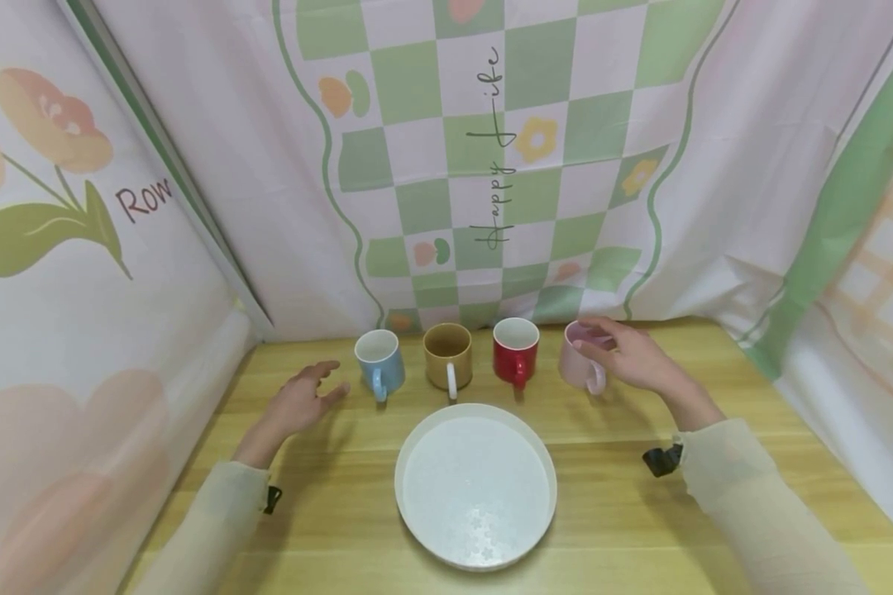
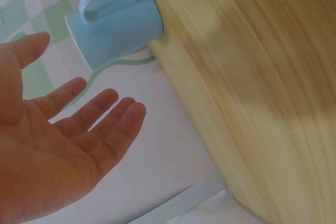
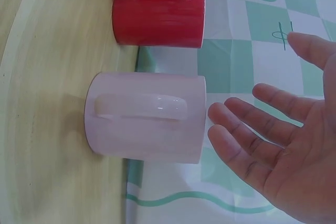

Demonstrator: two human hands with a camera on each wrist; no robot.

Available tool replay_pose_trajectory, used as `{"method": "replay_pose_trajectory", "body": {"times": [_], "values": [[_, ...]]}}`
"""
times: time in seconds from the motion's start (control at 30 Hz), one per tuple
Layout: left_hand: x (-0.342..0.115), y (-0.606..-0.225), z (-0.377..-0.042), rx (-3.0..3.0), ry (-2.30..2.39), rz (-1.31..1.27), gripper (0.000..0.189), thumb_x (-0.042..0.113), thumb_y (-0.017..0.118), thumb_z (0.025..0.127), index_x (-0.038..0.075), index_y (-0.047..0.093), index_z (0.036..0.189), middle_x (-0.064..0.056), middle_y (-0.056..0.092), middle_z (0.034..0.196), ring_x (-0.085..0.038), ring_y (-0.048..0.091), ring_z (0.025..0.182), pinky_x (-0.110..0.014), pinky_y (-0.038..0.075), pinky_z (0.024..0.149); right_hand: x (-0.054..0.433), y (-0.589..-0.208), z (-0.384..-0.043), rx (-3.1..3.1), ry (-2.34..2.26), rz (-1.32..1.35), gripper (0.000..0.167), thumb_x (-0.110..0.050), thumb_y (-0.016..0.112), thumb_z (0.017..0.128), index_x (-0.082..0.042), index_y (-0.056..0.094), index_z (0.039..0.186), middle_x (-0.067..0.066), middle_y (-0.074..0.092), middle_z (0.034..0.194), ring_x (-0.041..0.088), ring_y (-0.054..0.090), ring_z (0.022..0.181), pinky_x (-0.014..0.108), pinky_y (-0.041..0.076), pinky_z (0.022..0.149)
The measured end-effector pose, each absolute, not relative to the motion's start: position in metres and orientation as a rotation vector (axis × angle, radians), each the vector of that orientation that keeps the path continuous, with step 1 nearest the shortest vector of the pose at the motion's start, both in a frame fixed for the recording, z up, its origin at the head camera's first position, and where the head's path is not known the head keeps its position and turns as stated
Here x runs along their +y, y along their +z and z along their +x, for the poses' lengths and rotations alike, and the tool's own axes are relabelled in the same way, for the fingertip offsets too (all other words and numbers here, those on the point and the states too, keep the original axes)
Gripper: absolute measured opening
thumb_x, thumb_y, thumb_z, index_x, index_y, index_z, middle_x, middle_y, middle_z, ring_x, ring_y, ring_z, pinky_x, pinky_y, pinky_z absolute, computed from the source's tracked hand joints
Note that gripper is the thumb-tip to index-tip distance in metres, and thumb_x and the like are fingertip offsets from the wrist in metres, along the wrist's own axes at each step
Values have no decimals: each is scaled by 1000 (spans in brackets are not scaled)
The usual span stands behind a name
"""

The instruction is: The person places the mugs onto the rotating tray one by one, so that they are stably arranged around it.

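Observation:
Four mugs is more than I count, so several mugs stand upright in a row at the back of the table, handles toward me. The light blue mug [image 1: 379, 362] is leftmost, then a tan mug [image 1: 448, 357] with a white handle, a red mug [image 1: 516, 351] and a pale pink mug [image 1: 582, 357]. My left hand [image 1: 301, 401] hovers left of the blue mug, fingers spread and holding nothing. Over the pink mug's rim reaches my right hand [image 1: 628, 354], its fingers loosely extended; in the right wrist view the fingertips [image 3: 223, 140] are right beside the rim.
A round white tray [image 1: 476, 487] with a raised rim lies on the wooden table [image 1: 327, 512] in front of the mugs. Behind them hangs a green-and-white checked curtain [image 1: 469, 165]. Printed cloth [image 1: 82, 330] also hangs along the left side.

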State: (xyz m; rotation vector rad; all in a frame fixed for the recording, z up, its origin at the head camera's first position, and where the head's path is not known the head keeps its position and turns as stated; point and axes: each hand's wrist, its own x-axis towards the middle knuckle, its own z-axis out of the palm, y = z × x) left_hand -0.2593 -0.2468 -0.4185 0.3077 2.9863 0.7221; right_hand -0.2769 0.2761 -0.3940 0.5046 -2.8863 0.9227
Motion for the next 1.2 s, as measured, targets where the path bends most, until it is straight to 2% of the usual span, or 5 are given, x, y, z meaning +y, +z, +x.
{"method": "replay_pose_trajectory", "body": {"times": [0.4, 0.8, 1.2], "values": [[-246, -420, -253, 2990, 742, 326, 64, 48, 53, 101, 7, 43, 148, -27, 52, 143, -46, 54, 127, -62, 48, 100, 271, -397, -276, -2881, 943, 507, 46, -33, 54, 103, -6, 53, 140, 19, 66, 129, 37, 65, 114, 55, 50, 100], [-243, -422, -249, 2975, 799, 316, 62, 47, 55, 100, 7, 44, 148, -27, 52, 143, -46, 54, 127, -61, 48, 101, 268, -398, -276, -2897, 964, 509, 46, -34, 52, 104, -8, 52, 141, 19, 65, 130, 38, 64, 114, 56, 49, 101], [-239, -424, -246, 2973, 826, 395, 56, 36, 58, 101, 5, 46, 146, -28, 55, 140, -47, 57, 123, -60, 50, 100, 266, -401, -276, -2894, 997, 506, 44, -37, 52, 104, -9, 53, 138, 19, 66, 127, 37, 64, 114, 56, 49, 101]]}}
